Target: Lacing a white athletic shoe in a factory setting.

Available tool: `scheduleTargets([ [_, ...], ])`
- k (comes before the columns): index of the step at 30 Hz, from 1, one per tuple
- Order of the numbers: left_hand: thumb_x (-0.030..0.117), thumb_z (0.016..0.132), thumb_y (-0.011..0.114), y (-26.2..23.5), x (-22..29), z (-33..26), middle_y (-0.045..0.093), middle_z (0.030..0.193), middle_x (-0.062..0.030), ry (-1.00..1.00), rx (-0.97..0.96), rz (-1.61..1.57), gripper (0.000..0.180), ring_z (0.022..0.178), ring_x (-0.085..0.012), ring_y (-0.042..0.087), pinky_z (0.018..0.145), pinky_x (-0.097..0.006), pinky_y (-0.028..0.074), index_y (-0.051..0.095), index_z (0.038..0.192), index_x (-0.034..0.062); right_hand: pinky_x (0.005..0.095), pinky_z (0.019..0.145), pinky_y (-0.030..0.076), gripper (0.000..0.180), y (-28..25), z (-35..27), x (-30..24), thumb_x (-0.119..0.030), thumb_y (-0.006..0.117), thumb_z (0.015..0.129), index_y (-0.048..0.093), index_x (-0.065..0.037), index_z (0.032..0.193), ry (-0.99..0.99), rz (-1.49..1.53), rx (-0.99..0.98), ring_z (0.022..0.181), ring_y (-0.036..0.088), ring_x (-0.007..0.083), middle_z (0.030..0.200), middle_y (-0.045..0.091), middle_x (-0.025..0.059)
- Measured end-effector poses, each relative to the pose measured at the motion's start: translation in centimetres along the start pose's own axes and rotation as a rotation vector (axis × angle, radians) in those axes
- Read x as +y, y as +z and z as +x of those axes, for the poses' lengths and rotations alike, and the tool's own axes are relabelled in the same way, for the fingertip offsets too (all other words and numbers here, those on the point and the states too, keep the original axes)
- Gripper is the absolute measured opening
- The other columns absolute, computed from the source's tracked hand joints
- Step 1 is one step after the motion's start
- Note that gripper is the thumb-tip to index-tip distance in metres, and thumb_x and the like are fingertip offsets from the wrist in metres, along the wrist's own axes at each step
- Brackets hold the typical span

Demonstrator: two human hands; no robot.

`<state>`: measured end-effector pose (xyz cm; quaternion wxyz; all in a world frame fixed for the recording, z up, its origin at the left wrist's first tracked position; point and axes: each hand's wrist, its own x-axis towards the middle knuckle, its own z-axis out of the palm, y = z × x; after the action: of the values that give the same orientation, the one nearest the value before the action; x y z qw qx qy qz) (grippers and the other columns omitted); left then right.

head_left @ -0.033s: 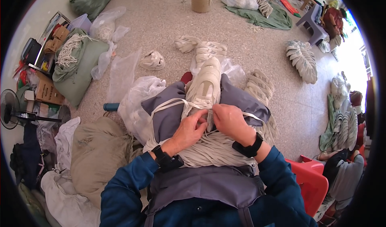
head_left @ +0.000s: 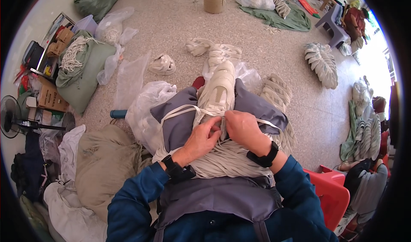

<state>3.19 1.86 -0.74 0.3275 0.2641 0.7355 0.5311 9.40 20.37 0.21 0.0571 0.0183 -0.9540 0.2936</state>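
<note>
A pale beige sneaker [head_left: 223, 77] lies between my knees, its toe pointing away from me. Its flat off-white shoelace [head_left: 176, 112] is partly threaded, with one end looping out left and another passing right over my grey apron [head_left: 218, 195]. At the near end of the lacing, my left hand [head_left: 200, 140] has its fingers bent in against the lace and shoe opening. Opposite it, my right hand [head_left: 243, 128] pinches the lace, knuckles up; the fingertips are partly hidden. A thick bundle of loose shoelaces [head_left: 227, 161] lies on my lap beneath both wrists.
More sneakers [head_left: 225, 53] stand beyond the held one, with a row of them [head_left: 276, 94] to its right. A white plastic bag [head_left: 150, 109] and a tan sack [head_left: 107, 160] sit left. A red plastic chair [head_left: 327, 195] is near right; other people are at the right edge.
My right hand has shifted very slightly to the left at the lacing. The shoe and my left hand look unchanged.
</note>
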Motion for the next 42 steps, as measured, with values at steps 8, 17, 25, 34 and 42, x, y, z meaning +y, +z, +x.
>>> scheduleTargets([
  [8, 0.004, 0.102, 0.055, -0.2, 0.3, 0.2, 0.066, 0.100, -0.0075, -0.094, -0.061, -0.097, 0.043, 0.073, -0.0114, 0.066, 0.064, -0.026, 0.055, 0.048, 0.143, -0.0048, 0.0508, 0.064, 0.051, 0.013, 0.1, -0.1, 0.3, -0.009, 0.065, 0.087, 0.059, -0.001, 0.093, 0.037, 0.040, 0.145, 0.075, 0.065, 0.0421, 0.083, 0.064, 0.0186],
  [17, 0.009, 0.105, 0.046, -0.3, -0.7, 0.3, 0.070, 0.094, -0.0094, -0.079, -0.017, -0.184, 0.036, 0.066, -0.0127, 0.067, 0.064, -0.028, 0.055, 0.056, 0.138, -0.0028, 0.0493, 0.064, 0.054, 0.033, -0.3, 0.3, -0.9, -0.031, 0.064, 0.088, 0.071, 0.000, 0.080, 0.075, -0.080, -0.107, 0.069, 0.068, 0.0404, 0.073, 0.068, 0.0219],
  [25, 0.004, 0.104, 0.051, 0.5, -1.3, 1.2, 0.070, 0.092, -0.0051, -0.027, 0.013, -0.031, 0.029, 0.069, -0.0088, 0.065, 0.064, -0.025, 0.055, 0.059, 0.131, -0.0026, 0.0497, 0.063, 0.053, 0.026, 1.3, 0.0, -0.3, -0.023, 0.061, 0.083, 0.069, 0.000, 0.074, 0.021, -0.108, 0.004, 0.066, 0.068, 0.0397, 0.072, 0.068, 0.0218],
  [34, 0.007, 0.102, 0.058, -1.6, -0.5, 2.1, 0.069, 0.081, -0.0052, -0.044, -0.029, -0.009, 0.011, 0.062, -0.0114, 0.065, 0.058, -0.025, 0.055, 0.066, 0.103, -0.0017, 0.0501, 0.069, 0.054, 0.025, 0.1, -0.3, -1.2, -0.021, 0.063, 0.083, 0.061, 0.002, 0.092, 0.011, -0.056, 0.051, 0.080, 0.067, 0.0402, 0.088, 0.064, 0.0214],
  [42, 0.012, 0.102, 0.059, -15.6, 1.3, -5.8, 0.071, 0.097, -0.0139, 0.094, -0.044, -0.880, 0.015, 0.095, -0.0233, 0.072, 0.096, -0.046, 0.056, 0.064, 0.113, 0.0036, 0.0489, 0.072, 0.053, 0.027, -0.1, 0.1, -0.8, -0.016, 0.064, 0.081, 0.054, 0.003, 0.097, 0.028, -0.056, 0.062, 0.082, 0.065, 0.0390, 0.091, 0.059, 0.0204],
])
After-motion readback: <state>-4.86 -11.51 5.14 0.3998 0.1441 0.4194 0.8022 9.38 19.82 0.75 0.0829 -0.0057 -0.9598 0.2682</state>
